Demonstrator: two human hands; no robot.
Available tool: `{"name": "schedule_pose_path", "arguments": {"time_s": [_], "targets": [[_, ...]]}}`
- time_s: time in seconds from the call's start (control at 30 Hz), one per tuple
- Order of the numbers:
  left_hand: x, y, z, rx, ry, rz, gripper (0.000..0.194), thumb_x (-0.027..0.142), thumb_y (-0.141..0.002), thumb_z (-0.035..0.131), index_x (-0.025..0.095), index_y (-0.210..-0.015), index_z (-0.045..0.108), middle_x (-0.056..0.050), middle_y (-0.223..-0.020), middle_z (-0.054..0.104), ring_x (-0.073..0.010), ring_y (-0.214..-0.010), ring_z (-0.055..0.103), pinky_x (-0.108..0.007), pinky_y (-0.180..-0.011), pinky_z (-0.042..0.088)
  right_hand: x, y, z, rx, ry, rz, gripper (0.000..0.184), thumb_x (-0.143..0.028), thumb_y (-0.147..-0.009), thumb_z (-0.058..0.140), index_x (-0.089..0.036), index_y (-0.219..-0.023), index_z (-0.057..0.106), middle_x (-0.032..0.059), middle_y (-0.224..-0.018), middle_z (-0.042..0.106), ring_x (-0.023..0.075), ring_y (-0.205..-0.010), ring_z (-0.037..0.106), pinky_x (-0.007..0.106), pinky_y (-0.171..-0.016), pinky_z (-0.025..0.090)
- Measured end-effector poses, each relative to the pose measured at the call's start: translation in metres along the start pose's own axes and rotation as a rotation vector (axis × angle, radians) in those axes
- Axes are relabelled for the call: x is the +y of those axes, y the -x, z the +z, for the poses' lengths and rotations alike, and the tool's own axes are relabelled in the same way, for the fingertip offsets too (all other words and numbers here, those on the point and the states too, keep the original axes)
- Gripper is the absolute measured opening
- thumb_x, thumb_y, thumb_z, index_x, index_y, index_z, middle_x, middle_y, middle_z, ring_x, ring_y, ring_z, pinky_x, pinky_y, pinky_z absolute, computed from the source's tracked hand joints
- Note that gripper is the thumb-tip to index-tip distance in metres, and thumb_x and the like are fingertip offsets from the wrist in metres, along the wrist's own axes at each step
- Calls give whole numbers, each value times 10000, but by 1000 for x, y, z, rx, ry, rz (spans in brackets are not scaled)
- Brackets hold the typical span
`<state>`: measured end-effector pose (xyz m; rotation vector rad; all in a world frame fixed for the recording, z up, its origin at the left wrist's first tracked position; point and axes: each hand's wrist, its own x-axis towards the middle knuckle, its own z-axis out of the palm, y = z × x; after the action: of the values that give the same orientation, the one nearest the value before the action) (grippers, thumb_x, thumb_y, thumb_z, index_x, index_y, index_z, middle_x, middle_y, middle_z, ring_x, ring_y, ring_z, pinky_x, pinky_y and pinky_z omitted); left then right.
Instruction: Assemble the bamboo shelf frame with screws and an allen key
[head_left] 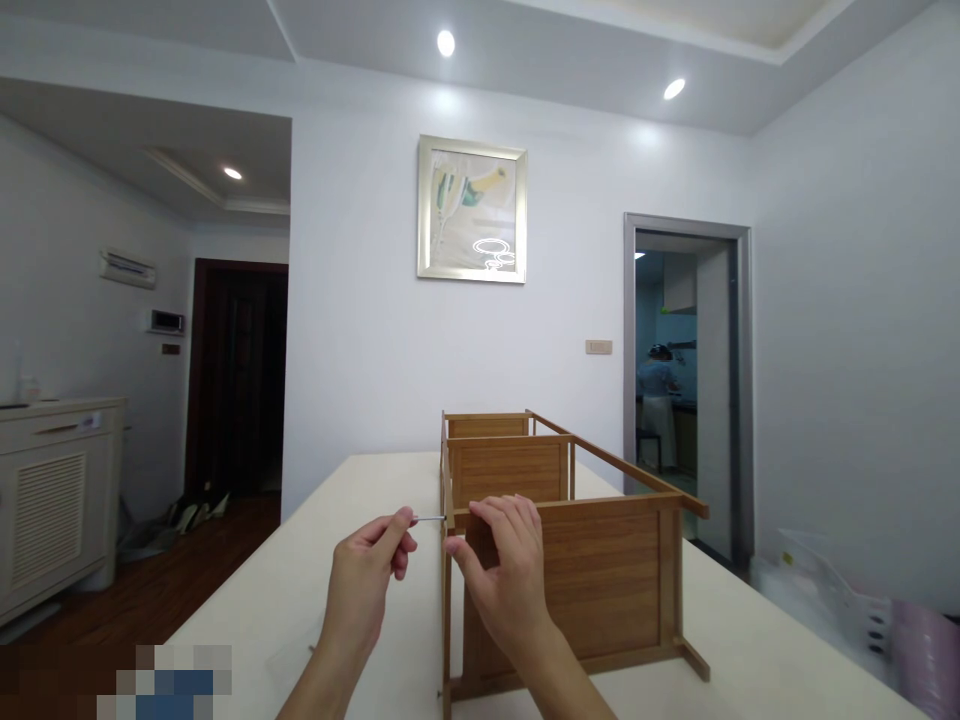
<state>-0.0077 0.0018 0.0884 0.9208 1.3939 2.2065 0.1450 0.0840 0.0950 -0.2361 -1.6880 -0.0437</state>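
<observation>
A brown wooden shelf rack lies on its side across the pale table, its panels standing upright. My left hand pinches a thin metal rod that looks like a hex key; its far tip meets the outer face of the rack's left rail near the top corner. The rod's other end is hidden in my fingers. Around that same corner my right hand grips the rack, fingers over the top edge of the nearest panel and thumb by the rail.
Clear plastic lies on the table at the lower left. A cream cabinet stands at the left. Wrapping and a pink roll sit beyond the table's right edge. Through the doorway, a person stands in another room.
</observation>
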Motion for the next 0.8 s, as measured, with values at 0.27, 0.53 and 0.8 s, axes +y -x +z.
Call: {"name": "schedule_pose_path", "arguments": {"time_s": [0.27,0.53,0.8], "targets": [[1,-1,1,18,31,3,433,495,-638,827,121,-845,763,-45,-671,678,-109,-573,509,-234,-515,434,-1,-1,1,3,-5,-4,240,-397,-903,668,-216,-1044,598,58,-944,683,238,-898,610,483,-922,414],[-2,-1,1,30,66,10,426,471,-646,830,109,-860,764,-73,-756,731,-128,-632,594,-260,-608,518,-1,-1,0,18,7,-3,238,-389,-883,689,-213,-1029,622,49,-940,694,227,-900,617,460,-917,437],[3,2,5,45,51,85,483,470,-651,822,120,-971,729,-103,-929,772,-184,-754,699,-330,-767,581,0,0,1,3,4,7,237,-400,-885,684,-214,-1019,622,53,-945,694,231,-904,624,465,-933,427]]}}
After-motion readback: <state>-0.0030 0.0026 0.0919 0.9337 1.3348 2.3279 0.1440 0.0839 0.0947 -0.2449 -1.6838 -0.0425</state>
